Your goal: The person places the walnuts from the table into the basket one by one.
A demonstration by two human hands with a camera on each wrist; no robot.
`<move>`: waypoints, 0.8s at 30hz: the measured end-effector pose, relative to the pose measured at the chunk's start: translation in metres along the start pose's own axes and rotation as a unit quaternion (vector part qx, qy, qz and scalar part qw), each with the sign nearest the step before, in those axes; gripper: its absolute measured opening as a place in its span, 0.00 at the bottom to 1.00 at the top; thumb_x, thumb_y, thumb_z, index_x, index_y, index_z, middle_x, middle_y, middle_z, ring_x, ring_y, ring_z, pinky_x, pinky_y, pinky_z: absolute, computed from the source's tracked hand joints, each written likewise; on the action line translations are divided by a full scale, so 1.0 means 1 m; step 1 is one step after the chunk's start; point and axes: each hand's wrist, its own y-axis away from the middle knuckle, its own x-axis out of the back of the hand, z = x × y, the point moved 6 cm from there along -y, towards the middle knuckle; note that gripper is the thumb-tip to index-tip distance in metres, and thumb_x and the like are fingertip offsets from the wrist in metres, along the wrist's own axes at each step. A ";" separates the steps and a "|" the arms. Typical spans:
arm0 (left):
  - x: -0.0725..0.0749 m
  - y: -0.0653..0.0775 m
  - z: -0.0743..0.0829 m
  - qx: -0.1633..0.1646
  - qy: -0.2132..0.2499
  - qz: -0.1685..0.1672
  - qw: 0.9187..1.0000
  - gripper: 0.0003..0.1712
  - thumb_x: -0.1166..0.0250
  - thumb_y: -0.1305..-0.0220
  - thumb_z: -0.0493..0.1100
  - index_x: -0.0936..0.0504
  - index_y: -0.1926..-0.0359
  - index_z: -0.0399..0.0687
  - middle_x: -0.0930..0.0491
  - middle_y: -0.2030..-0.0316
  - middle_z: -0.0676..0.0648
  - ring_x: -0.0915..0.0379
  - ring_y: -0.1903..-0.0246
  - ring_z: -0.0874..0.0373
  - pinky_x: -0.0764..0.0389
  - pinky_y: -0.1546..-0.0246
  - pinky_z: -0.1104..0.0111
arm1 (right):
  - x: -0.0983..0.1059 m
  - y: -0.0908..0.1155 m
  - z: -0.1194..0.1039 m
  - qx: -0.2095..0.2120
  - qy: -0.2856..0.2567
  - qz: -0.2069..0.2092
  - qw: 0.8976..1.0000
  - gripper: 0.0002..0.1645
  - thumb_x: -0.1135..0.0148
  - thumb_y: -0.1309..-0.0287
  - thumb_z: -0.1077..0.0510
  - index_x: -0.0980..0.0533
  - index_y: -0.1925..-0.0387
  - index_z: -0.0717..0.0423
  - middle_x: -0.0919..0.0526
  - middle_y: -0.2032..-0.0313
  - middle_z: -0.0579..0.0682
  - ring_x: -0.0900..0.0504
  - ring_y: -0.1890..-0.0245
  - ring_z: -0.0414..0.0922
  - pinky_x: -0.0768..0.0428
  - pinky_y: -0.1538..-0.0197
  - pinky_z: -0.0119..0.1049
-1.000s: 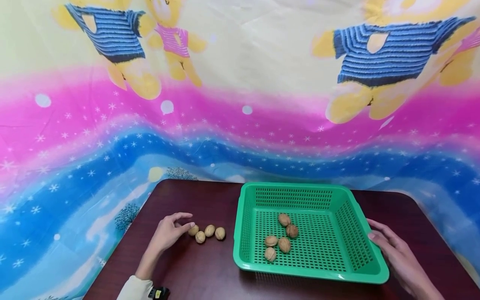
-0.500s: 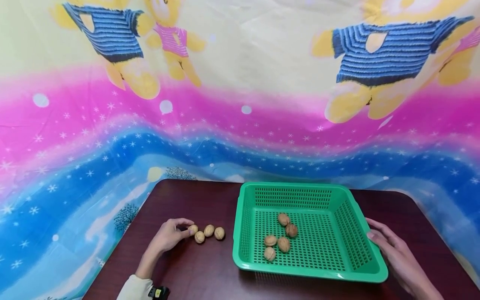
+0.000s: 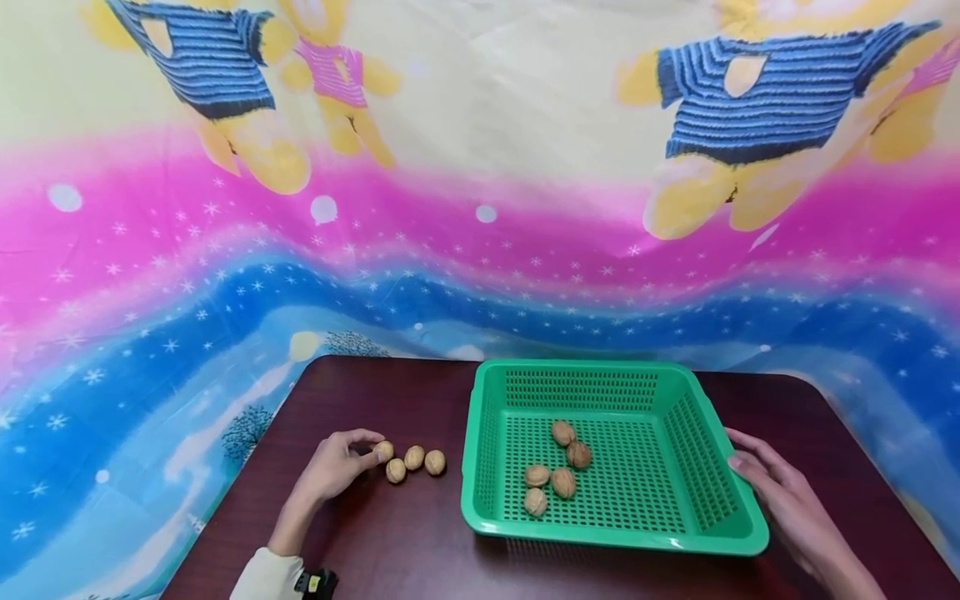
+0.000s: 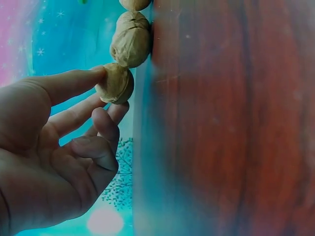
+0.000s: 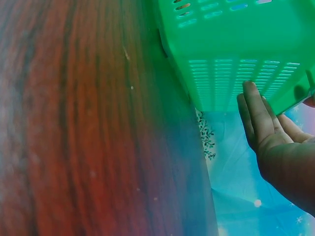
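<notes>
From my feed I see a dark reddish-brown wooden table (image 3: 390, 533) with rounded corners, its grain showing as streaks in both wrist views. Behind it hangs a printed cloth backdrop (image 3: 480, 250) that fills the whole wall: pale yellow at the top, a wavy pink band below that, then blue bands dotted with white stars and snowflakes. On the cloth I count 2 large cartoon bears in blue striped shirts (image 3: 780, 92), plus a smaller one in pink stripes (image 3: 330, 71). The light is even and bright.
</notes>
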 end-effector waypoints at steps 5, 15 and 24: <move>0.009 -0.001 0.017 -0.006 -0.001 0.015 1.000 0.19 0.27 0.28 0.47 0.11 0.41 0.48 0.19 0.80 0.42 0.31 0.82 0.57 0.32 0.79 0.68 | -0.001 -0.001 -0.006 0.017 -0.011 -0.002 1.000 0.33 0.54 0.13 0.50 0.47 0.15 0.48 0.17 0.45 0.23 0.11 0.49 0.33 0.11 0.54 0.40; 0.000 -0.010 0.064 -0.050 0.005 0.015 0.999 0.21 0.26 0.28 0.50 0.12 0.38 0.53 0.32 0.86 0.54 0.35 0.82 0.59 0.37 0.80 0.69 | -0.002 -0.002 -0.001 0.010 -0.035 0.000 0.999 0.32 0.55 0.12 0.51 0.46 0.16 0.46 0.16 0.45 0.24 0.11 0.50 0.34 0.10 0.55 0.42; -0.023 -0.024 0.116 -0.123 0.027 -0.001 0.992 0.19 0.25 0.30 0.50 0.11 0.41 0.55 0.26 0.80 0.52 0.30 0.78 0.60 0.31 0.76 0.68 | -0.002 0.002 -0.002 0.010 -0.042 0.002 0.999 0.31 0.54 0.12 0.52 0.45 0.16 0.46 0.16 0.45 0.25 0.10 0.49 0.35 0.10 0.56 0.42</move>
